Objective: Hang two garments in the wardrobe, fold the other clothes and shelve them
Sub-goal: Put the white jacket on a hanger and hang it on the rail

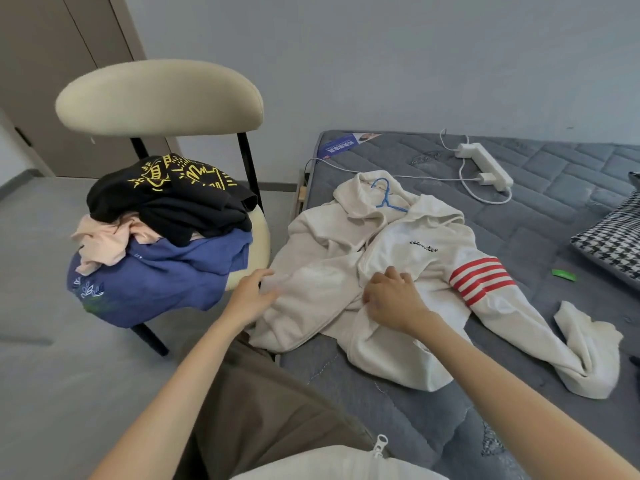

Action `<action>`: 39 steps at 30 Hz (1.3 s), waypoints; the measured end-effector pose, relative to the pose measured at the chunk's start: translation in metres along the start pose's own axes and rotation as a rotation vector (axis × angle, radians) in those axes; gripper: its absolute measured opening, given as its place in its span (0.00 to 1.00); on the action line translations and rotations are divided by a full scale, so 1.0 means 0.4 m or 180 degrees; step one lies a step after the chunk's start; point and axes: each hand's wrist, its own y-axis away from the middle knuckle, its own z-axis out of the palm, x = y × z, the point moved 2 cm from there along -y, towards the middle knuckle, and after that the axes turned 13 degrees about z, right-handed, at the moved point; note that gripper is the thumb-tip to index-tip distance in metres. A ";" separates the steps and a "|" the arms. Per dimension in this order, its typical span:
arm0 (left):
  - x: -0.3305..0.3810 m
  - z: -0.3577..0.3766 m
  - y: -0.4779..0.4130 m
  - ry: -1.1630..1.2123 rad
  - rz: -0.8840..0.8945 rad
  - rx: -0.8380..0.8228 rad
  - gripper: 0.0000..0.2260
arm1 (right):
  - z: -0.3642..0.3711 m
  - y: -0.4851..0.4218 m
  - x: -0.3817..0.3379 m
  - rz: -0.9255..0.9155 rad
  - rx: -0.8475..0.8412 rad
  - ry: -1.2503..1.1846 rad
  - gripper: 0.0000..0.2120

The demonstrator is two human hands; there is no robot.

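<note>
Closest to me, my left grip (249, 296) lies on the near left edge of the cream hoodie (398, 258), fingers reaching onto the cloth. It is blurred, so I cannot tell whether it pinches the fabric or only touches it. My right grip (394, 299), just at 1 o'clock of the left, has its fingers curled and clamped on a fold of the hoodie's front near the zip line.

The hoodie lies spread on the grey quilted mattress (519, 209), front up, its hood toward 12 o'clock. One sleeve with red stripes trails off toward 4 o'clock. A blue hanger (386, 197) sits in the neck opening, its hook showing against the hood.

At 10 o'clock stands a cream chair (159, 98), its seat heaped with clothes. A blue garment (156, 282) hangs lowest, a pink garment (104, 240) is bunched on it, and a black garment (173, 199) with yellow print lies on top.

At 3 o'clock a houndstooth pillow (609, 244) rests on the mattress. Farther off, at 1 o'clock, lies a white power strip (485, 166) with its cable.
</note>
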 end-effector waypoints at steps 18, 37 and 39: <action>-0.003 0.085 0.058 0.0227 -0.0272 0.0442 0.15 | 0.025 -0.010 -0.087 -0.0516 0.0979 -0.1770 0.08; 0.014 0.116 0.087 0.1008 -0.0500 0.1069 0.13 | 0.036 -0.021 -0.133 -0.0820 0.1245 -0.1715 0.09; 0.025 0.124 0.080 0.1088 -0.0535 0.1202 0.14 | -0.008 -0.041 -0.099 -0.0335 0.1229 -0.2562 0.11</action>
